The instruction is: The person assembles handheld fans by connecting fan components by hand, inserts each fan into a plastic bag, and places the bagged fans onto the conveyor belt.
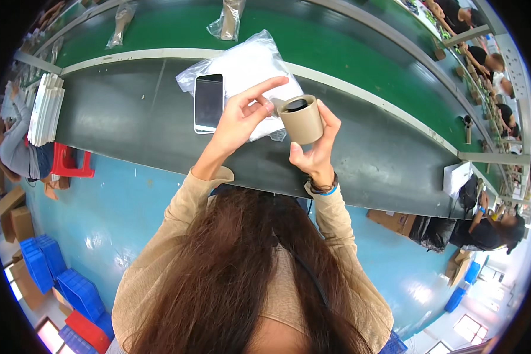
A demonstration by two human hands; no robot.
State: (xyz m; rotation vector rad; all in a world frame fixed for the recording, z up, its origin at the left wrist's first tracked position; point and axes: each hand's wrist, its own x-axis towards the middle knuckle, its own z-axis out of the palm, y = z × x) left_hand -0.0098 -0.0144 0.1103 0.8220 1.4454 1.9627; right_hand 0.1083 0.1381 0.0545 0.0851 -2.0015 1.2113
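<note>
My right hand (320, 144) is wrapped round a short beige cylinder (305, 128) with a dark round recess in its upper end. It is held above the dark worktop, tilted slightly to the left. Just left of the cylinder is my left hand (242, 118), its index finger stretched out and its thumb apart from it. The other left fingers are curled and partly hidden, and I see nothing held in them. Beneath both hands lies a white sheet-like pack in clear plastic (251, 65). A phone with a dark screen (209, 101) lies beside my left hand.
Beyond the worktop rim runs a green conveyor (177, 29) carrying bagged beige items (230, 20). A stack of white pieces (46, 109) stands at the left end. A red stool (71, 160) and blue crates (79, 292) are at left. A co-worker (492, 227) sits at right.
</note>
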